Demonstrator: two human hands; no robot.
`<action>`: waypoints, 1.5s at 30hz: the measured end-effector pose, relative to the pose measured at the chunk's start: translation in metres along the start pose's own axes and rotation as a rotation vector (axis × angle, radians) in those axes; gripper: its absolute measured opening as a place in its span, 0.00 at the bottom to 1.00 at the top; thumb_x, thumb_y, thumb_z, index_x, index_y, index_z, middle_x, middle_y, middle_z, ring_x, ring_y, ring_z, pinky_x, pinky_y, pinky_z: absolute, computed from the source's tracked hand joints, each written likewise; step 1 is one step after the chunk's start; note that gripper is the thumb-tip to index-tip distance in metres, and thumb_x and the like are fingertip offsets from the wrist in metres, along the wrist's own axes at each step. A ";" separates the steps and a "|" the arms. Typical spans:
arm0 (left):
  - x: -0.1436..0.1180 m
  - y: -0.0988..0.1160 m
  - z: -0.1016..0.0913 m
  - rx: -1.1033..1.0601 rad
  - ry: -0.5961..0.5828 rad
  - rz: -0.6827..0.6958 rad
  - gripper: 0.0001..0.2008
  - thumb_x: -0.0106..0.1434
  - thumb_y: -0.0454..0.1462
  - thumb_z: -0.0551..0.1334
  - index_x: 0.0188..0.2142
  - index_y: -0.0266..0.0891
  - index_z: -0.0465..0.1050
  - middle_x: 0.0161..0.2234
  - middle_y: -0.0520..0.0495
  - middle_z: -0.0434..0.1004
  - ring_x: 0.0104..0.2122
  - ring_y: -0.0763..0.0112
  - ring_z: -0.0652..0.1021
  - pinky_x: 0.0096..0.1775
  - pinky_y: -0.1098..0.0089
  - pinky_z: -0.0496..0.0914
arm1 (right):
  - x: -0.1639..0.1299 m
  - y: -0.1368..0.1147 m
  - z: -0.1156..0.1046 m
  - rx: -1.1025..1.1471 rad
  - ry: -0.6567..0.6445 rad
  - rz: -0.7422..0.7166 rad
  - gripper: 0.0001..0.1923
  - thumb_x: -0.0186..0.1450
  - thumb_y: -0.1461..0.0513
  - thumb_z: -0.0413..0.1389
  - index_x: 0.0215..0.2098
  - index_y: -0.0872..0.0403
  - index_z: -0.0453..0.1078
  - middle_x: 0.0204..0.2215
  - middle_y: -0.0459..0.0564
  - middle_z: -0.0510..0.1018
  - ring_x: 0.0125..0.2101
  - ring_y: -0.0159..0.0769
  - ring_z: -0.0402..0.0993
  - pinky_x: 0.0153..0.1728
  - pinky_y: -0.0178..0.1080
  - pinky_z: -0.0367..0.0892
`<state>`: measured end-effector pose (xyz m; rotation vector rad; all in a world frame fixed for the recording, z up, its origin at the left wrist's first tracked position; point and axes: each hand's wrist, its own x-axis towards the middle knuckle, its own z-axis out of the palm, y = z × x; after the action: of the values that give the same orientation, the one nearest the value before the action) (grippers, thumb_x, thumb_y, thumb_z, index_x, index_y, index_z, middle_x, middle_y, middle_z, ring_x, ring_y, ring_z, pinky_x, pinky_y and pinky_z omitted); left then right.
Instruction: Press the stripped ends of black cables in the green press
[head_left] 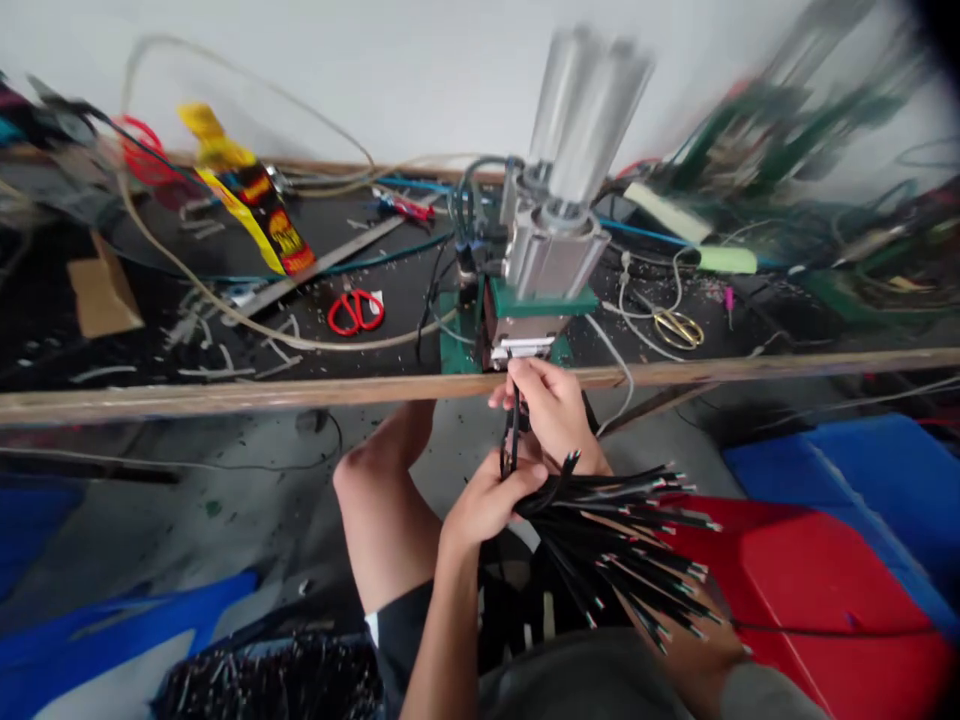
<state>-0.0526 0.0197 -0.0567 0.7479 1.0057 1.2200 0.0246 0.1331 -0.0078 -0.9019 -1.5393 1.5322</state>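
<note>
While the left hand (pixel 491 500) closes around a fanned bundle of black cables (pixel 622 545), pinning it near the knot of sheaths above the lap, the right hand (pixel 551 405) pinches a single black cable (pixel 514 425) between thumb and fingers and holds its upper end right at the mouth of the small pneumatic press (pixel 544 265) bolted to the edge of the wooden workbench (pixel 225 395). Those fingertips sit very near the press's opening, so a stroke of the ram could, by my reckoning, nip them; a cable presented crooked might also be crushed off-centre. The bundle spreads loosely toward the right knee, and a slackened grip could let the strands slide down toward the red crate (pixel 810 570) below. Each cable is thin, matte and rubbery-looking, ending in stripped tips showing red, white and green cores. The press has a ribbed, brushed-metal cylinder body on a green plate, with hoses running off behind it; its upper part is blurred. On the dark, littered benchtop lie red-handled scissors (pixel 355 311), glossy plastic loops on steel blades, gold-handled scissors (pixel 679 328), a crinkled yellow wrapper (pixel 247 195), and pale tubing curling across the surface.
</note>
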 end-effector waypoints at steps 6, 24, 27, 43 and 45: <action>0.005 -0.007 -0.006 -0.003 -0.051 0.046 0.22 0.66 0.52 0.72 0.25 0.40 0.72 0.19 0.57 0.64 0.19 0.77 0.64 0.20 0.74 0.58 | 0.005 0.002 0.005 0.066 0.056 -0.099 0.23 0.75 0.52 0.62 0.24 0.51 0.71 0.20 0.42 0.75 0.26 0.33 0.83 0.31 0.33 0.73; 0.007 0.000 -0.005 0.033 -0.117 0.139 0.30 0.71 0.56 0.67 0.20 0.43 0.63 0.18 0.57 0.59 0.18 0.77 0.61 0.20 0.72 0.57 | 0.009 -0.005 0.009 0.087 0.102 -0.047 0.23 0.74 0.55 0.62 0.22 0.52 0.68 0.21 0.43 0.70 0.32 0.37 0.87 0.32 0.34 0.76; 0.008 0.000 -0.005 0.024 -0.114 0.146 0.30 0.71 0.55 0.67 0.20 0.43 0.63 0.17 0.57 0.59 0.17 0.77 0.61 0.20 0.72 0.56 | 0.009 -0.006 0.009 0.080 0.100 -0.034 0.23 0.74 0.54 0.62 0.22 0.52 0.68 0.21 0.43 0.70 0.32 0.36 0.87 0.34 0.34 0.78; 0.008 0.001 -0.003 -0.031 -0.114 0.148 0.34 0.69 0.58 0.69 0.16 0.43 0.62 0.14 0.56 0.59 0.16 0.77 0.60 0.20 0.70 0.54 | 0.010 -0.004 0.011 0.100 0.115 -0.056 0.23 0.74 0.55 0.61 0.21 0.52 0.68 0.21 0.42 0.68 0.27 0.30 0.81 0.36 0.34 0.80; 0.008 0.000 -0.003 -0.035 -0.116 0.136 0.34 0.69 0.58 0.69 0.17 0.42 0.63 0.14 0.56 0.60 0.16 0.77 0.59 0.20 0.71 0.54 | 0.009 -0.005 0.012 0.114 0.109 -0.053 0.22 0.73 0.57 0.61 0.21 0.52 0.69 0.21 0.41 0.69 0.26 0.29 0.79 0.37 0.34 0.80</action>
<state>-0.0549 0.0272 -0.0593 0.8607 0.8476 1.2925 0.0102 0.1360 -0.0018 -0.8582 -1.3746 1.4922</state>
